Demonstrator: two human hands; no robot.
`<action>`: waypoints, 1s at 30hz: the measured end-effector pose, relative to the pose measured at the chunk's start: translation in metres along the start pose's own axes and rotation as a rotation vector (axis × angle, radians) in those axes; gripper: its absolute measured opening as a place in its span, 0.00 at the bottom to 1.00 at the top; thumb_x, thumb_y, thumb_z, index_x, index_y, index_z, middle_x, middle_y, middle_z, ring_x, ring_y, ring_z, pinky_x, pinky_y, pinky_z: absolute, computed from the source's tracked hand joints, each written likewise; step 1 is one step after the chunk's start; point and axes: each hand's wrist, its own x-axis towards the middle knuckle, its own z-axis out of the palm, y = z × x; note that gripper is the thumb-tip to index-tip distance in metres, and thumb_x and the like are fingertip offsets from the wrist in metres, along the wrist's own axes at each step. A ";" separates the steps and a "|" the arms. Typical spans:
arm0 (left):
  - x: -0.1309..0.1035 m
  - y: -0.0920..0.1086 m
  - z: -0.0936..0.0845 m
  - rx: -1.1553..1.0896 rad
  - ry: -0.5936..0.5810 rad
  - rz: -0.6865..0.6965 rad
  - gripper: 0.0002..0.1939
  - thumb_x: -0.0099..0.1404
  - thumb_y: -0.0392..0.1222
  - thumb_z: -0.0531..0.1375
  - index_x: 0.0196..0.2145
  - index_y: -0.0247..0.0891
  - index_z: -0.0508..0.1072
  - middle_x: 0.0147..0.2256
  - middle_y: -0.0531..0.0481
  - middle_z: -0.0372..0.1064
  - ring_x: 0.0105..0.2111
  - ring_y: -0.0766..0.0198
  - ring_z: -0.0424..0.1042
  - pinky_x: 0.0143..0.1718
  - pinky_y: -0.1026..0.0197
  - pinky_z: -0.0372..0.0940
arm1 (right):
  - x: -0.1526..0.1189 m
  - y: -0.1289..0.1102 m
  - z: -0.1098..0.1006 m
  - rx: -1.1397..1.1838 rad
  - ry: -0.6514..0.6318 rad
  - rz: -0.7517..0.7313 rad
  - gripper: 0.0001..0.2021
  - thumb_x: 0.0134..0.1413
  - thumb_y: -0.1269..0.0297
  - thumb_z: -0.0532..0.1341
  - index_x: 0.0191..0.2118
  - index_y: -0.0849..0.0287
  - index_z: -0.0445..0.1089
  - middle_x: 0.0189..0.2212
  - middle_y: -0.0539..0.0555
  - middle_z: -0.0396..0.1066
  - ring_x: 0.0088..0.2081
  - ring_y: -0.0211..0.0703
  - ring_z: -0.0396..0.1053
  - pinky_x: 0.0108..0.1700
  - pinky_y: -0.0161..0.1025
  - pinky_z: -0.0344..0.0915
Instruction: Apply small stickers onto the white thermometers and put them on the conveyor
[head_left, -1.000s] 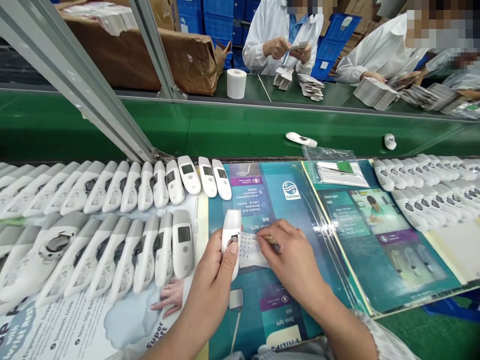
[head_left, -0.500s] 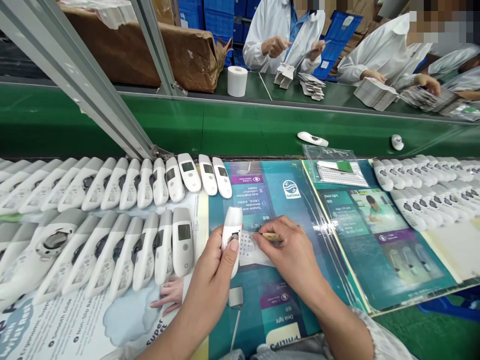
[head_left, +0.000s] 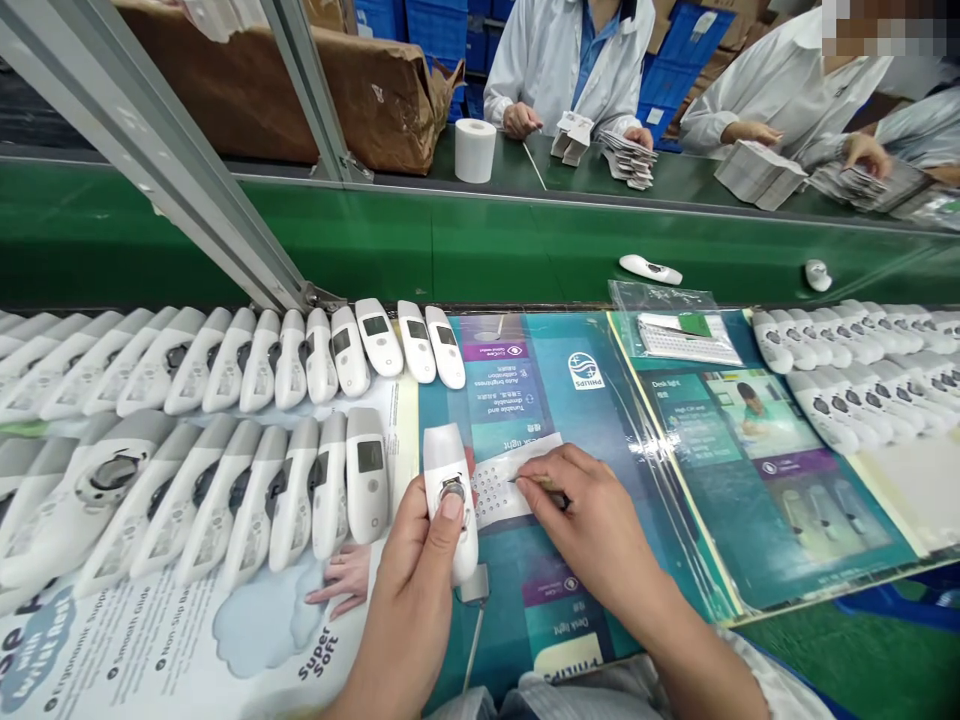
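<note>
My left hand point(head_left: 420, 550) is closed around a white handheld thermometer point(head_left: 448, 460), grey at its top end. Its round battery opening faces up, and my thumb presses at that opening. Right beside it lies a white sheet point(head_left: 499, 490) with rows of small round dots, its left edge hidden behind the thermometer and my fingers. My right hand point(head_left: 581, 510) pinches a thin pen-like tool point(head_left: 556, 497), mostly covered by the fingers, with the fingertips at the sheet's right part. Whether the tool's tip touches a dot is too small to tell.
Rows of similar thermometers point(head_left: 367, 475) stand close on the left; more point(head_left: 840, 405) lie at the right. A clear bag point(head_left: 675, 325) with dotted sheets is at the back. Beyond the green conveyor point(head_left: 510, 245), co-workers handle folded papers point(head_left: 630, 160). A metal post point(head_left: 217, 170) rises at left.
My left hand has moved the thermometer slightly left and turned its opening more upward. The dotted sheet now sits tilted and shows more. Across the conveyor, a co-worker's hands have lowered to the table.
</note>
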 end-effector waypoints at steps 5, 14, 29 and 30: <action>-0.004 0.000 -0.001 0.011 -0.024 -0.036 0.24 0.73 0.58 0.51 0.60 0.45 0.67 0.53 0.46 0.74 0.56 0.54 0.70 0.52 0.58 0.70 | 0.001 -0.001 -0.007 0.004 -0.036 0.007 0.07 0.63 0.67 0.60 0.37 0.52 0.77 0.34 0.52 0.75 0.37 0.46 0.75 0.37 0.40 0.68; -0.003 0.000 -0.002 0.015 -0.053 -0.048 0.23 0.73 0.60 0.51 0.57 0.45 0.67 0.57 0.47 0.70 0.61 0.54 0.64 0.54 0.59 0.67 | -0.001 -0.003 -0.001 -0.021 -0.044 -0.014 0.07 0.60 0.70 0.62 0.35 0.52 0.76 0.33 0.51 0.75 0.37 0.46 0.74 0.38 0.40 0.66; 0.001 0.013 -0.007 0.089 -0.124 -0.034 0.25 0.72 0.60 0.51 0.58 0.44 0.68 0.54 0.47 0.72 0.60 0.52 0.66 0.52 0.59 0.68 | -0.001 -0.004 -0.008 0.239 0.018 0.074 0.05 0.57 0.64 0.66 0.30 0.54 0.76 0.30 0.50 0.72 0.33 0.42 0.73 0.36 0.38 0.66; 0.002 0.017 -0.009 0.122 -0.150 -0.013 0.24 0.72 0.59 0.51 0.57 0.43 0.68 0.52 0.47 0.74 0.54 0.53 0.71 0.50 0.59 0.69 | -0.001 -0.006 -0.016 0.300 0.040 0.060 0.05 0.57 0.63 0.67 0.31 0.54 0.76 0.29 0.50 0.72 0.32 0.40 0.72 0.34 0.36 0.67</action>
